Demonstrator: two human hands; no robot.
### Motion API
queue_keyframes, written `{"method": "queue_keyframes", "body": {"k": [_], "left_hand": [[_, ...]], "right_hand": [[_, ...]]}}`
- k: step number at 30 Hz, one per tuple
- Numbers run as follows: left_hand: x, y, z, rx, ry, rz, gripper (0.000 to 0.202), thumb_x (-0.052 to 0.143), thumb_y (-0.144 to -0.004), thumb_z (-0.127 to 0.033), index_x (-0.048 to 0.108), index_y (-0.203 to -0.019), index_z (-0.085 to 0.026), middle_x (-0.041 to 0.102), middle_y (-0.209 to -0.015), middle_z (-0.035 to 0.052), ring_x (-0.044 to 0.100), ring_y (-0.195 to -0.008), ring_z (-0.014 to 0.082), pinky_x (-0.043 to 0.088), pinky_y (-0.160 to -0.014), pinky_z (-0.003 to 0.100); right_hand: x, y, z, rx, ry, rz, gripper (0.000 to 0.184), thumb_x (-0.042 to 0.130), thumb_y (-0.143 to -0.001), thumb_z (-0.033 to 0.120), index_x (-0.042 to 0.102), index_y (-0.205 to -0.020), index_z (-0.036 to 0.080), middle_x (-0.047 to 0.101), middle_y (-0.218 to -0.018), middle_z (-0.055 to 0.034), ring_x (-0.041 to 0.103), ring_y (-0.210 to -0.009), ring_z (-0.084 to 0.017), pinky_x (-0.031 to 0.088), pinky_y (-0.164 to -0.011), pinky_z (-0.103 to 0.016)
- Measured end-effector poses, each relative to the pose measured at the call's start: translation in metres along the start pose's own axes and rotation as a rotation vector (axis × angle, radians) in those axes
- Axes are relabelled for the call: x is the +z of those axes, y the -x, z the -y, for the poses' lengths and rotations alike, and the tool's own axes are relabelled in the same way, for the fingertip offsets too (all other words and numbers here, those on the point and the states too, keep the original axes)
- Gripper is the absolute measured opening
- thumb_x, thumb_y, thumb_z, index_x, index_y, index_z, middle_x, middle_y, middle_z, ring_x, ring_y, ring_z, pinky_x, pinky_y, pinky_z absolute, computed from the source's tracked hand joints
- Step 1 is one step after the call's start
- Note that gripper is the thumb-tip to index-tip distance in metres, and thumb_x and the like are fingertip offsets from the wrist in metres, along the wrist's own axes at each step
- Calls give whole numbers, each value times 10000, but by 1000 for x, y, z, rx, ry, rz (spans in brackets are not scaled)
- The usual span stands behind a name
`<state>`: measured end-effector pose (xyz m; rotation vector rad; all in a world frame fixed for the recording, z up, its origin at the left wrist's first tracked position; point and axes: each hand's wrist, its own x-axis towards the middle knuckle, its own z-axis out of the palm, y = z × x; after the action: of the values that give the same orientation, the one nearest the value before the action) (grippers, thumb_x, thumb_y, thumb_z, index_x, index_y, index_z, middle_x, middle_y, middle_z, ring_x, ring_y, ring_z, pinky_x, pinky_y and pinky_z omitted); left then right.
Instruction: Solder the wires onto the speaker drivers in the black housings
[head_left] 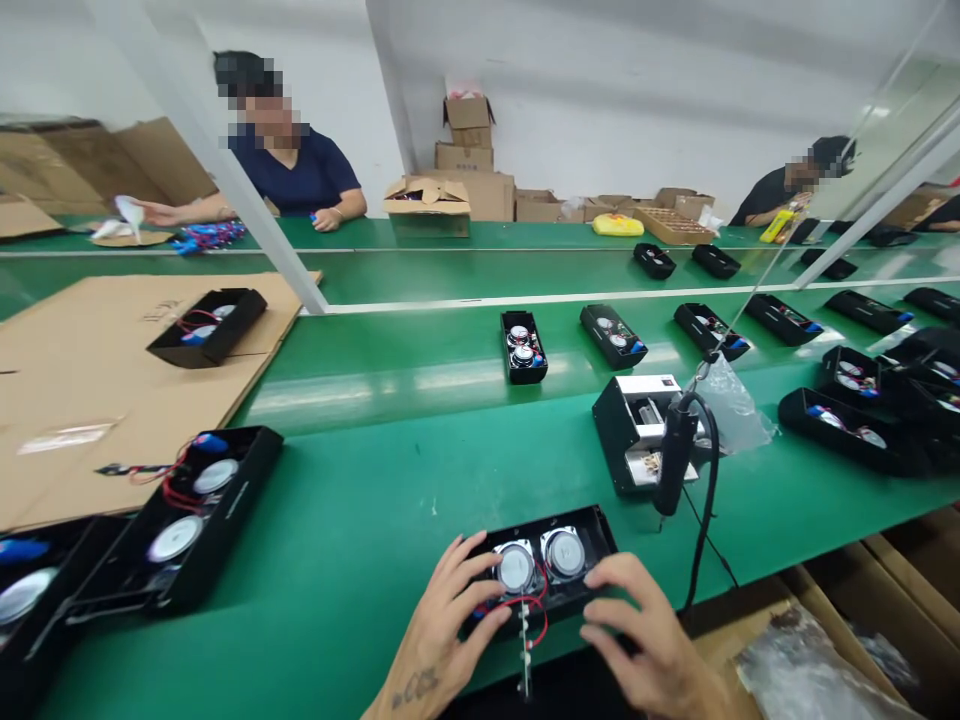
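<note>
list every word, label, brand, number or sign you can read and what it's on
No text can be read.
Flat cardboard: faint print, too blurred.
Carton in the back stack: print too small.
Black case at left: pale marking on its side, too small.
Left forearm: dark marks, too blurred.

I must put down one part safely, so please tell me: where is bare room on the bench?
The green bench is bare between the open left case and the left hand, and beyond the nearest case, up to the small machine. The cardboard sheet has room below its upper case. Crowded: the right case pile and lower-left corner.
</note>
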<state>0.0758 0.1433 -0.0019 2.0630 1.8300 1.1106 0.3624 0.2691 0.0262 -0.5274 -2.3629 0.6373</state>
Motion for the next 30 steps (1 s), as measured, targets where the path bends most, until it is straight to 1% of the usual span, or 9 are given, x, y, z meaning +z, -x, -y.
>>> {"method": "queue_keyframes", "body": {"k": [3,6,9,13,15,21,24,26,30], "left_hand": [[0,-2,-1,-9,20,-4,118,667,-1057,-290,777,-1096,-276,809,-1218,58,677,-1388,274,489,-1253,580],[-1,-4,-3,-34,34,5,99,667,-1056,-284,764,-1066,-266,814,-1115,45,699,-1352,264,490,-1253,554],[-2,-5,-5,-49,48,10,83,675,-1054,-297,750,-1072,-268,816,-1075,31,735,-1283,250,490,-1253,542],[-1,-4,-5,-44,54,-16,85,651,-1061,-276,728,-1095,-261,816,-1084,36,758,-1228,248,490,-1247,547],[1,-4,-4,-13,37,2,135,607,-1066,-208,717,-1118,-268,809,-1113,35,745,-1253,242,476,-1253,553],[1,-4,-13,15,-90,41,354,491,-1025,-72,715,-1207,-278,752,-1282,75,660,-1383,265,437,-1268,580],[-2,-5,-20,8,-152,160,267,678,-984,-212,704,-1244,-266,672,-1461,121,592,-1449,346,419,-1265,663],[0,-4,-22,9,-189,238,339,827,-895,-292,701,-1207,-252,633,-1522,136,558,-1471,400,407,-1252,725],[12,-3,-21,-2,-249,280,415,885,-825,-199,694,-1191,-239,671,-1477,120,569,-1452,405,368,-1246,785]], "right_hand": [[54,9,23,-145,64,-200,290,672,-852,63,703,-1073,248,724,-1013,-71,725,-874,-233,665,-772,-385],[91,2,36,-96,74,-400,273,644,-876,80,700,-1095,233,705,-974,-69,713,-831,-218,662,-732,-368],[93,-13,35,42,-30,-461,237,647,-931,123,692,-1142,220,738,-1009,-88,755,-903,-244,681,-812,-400],[63,-36,20,348,-180,-425,167,656,-1010,166,725,-1152,221,821,-1000,-71,804,-882,-228,674,-800,-329],[46,-44,12,393,-249,-325,108,705,-1014,188,764,-1093,232,842,-976,-47,809,-844,-209,661,-788,-301],[17,-51,2,-57,-195,183,264,557,-1065,82,761,-1122,240,860,-1031,-20,796,-898,-196,585,-849,-342],[17,-49,9,-72,-15,371,362,522,-982,-20,737,-1136,228,845,-1065,-23,776,-915,-203,548,-831,-355],[20,-51,14,-40,107,499,383,543,-925,-46,728,-1135,216,831,-1055,-35,762,-930,-218,534,-833,-366],[23,-60,18,18,191,680,383,540,-890,-58,724,-1106,198,815,-1035,-59,745,-938,-231,532,-862,-376]]}}
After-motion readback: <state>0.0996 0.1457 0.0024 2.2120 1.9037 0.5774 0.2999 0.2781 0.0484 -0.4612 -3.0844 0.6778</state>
